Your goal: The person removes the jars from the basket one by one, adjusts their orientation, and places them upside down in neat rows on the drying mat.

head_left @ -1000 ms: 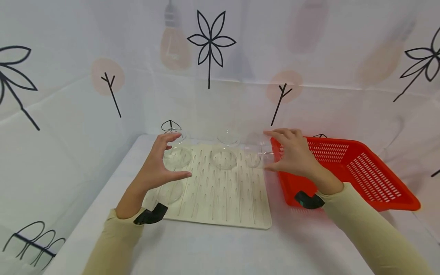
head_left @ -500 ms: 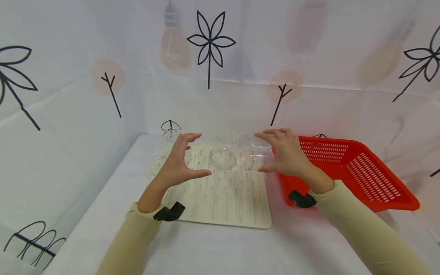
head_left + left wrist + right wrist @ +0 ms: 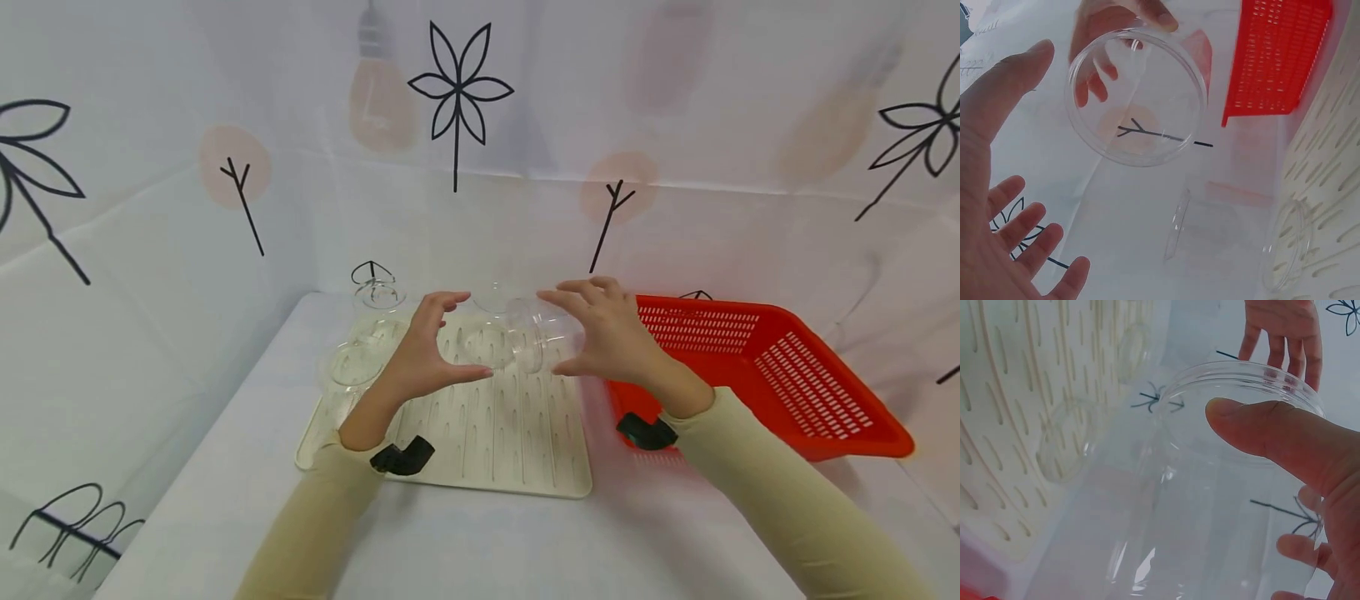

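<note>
My right hand (image 3: 607,333) grips a clear jar (image 3: 528,337) tipped on its side, its round end pointing left. In the right wrist view my thumb crosses the jar (image 3: 1197,506) just under its ridged rim, and fingertips show through the far wall. My left hand (image 3: 427,350) faces that end, thumb and fingers spread in a C shape around nothing. The left wrist view has the jar's circular rim (image 3: 1200,103) a short way off from the left fingers. Below both hands lies an off-white ribbed drying mat (image 3: 495,433).
Several other clear vessels stand on or by the mat: one at the back left (image 3: 381,296), one at the left edge (image 3: 354,364), one at the back middle (image 3: 487,354). A red perforated basket (image 3: 765,312) sits to the right. A patterned white cloth (image 3: 480,225) hangs behind.
My left hand has moved right, towards the jar, and away from the vessels on the left. My right hand has carried the jar slightly left.
</note>
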Demonstrator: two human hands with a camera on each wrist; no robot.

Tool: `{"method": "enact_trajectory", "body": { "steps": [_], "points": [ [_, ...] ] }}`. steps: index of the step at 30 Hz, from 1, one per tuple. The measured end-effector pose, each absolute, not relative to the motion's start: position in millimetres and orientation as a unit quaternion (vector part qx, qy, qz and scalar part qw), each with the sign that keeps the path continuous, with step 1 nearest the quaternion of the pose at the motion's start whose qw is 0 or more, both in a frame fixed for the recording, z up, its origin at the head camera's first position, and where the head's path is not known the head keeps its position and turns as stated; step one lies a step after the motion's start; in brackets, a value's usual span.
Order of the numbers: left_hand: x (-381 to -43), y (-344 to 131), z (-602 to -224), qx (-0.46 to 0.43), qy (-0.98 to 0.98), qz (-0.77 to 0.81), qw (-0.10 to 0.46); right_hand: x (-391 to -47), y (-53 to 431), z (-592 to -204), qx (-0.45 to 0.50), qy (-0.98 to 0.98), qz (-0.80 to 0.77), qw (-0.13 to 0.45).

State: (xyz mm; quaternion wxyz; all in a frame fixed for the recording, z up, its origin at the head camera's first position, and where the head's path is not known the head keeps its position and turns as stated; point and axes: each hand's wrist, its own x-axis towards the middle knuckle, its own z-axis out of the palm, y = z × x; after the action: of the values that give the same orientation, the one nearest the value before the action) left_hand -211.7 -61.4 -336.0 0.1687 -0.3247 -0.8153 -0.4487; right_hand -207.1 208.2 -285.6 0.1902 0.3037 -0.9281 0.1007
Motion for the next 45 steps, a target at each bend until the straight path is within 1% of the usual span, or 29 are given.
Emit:
{"method": "enact_trajectory", "body": {
  "steps": [11, 25, 30, 33, 38, 45],
  "points": [
    [-213.9, -38.8, -339.2, -0.306, -0.816, -0.462, 0.163, -207.3, 201.8, -286.3, 0.316, -0.925, 0.073, 0.199],
    [-212.2, -16.2, -343.8, -0.285, -0.828, -0.466, 0.129, -202.3, 194.2, -291.3, 0.348, -0.91, 0.035, 0.222],
    [-213.3, -13.4, -346.8, -0.273, -0.83, -0.475, 0.102, -201.8, 194.1, -291.0, 0.364, -0.901, 0.044, 0.232],
    [-214.9, -13.4, -345.4, -0.268, -0.831, -0.48, 0.091, -202.7, 193.6, -289.7, 0.366, -0.9, 0.052, 0.23],
    [-218.5, -14.2, -342.2, -0.267, -0.819, -0.497, 0.102, -204.3, 192.3, -287.3, 0.359, -0.904, 0.073, 0.218],
    [-220.7, -15.3, -339.9, -0.265, -0.8, -0.529, 0.097, -206.1, 193.8, -286.5, 0.348, -0.907, 0.131, 0.198]
  ]
}}
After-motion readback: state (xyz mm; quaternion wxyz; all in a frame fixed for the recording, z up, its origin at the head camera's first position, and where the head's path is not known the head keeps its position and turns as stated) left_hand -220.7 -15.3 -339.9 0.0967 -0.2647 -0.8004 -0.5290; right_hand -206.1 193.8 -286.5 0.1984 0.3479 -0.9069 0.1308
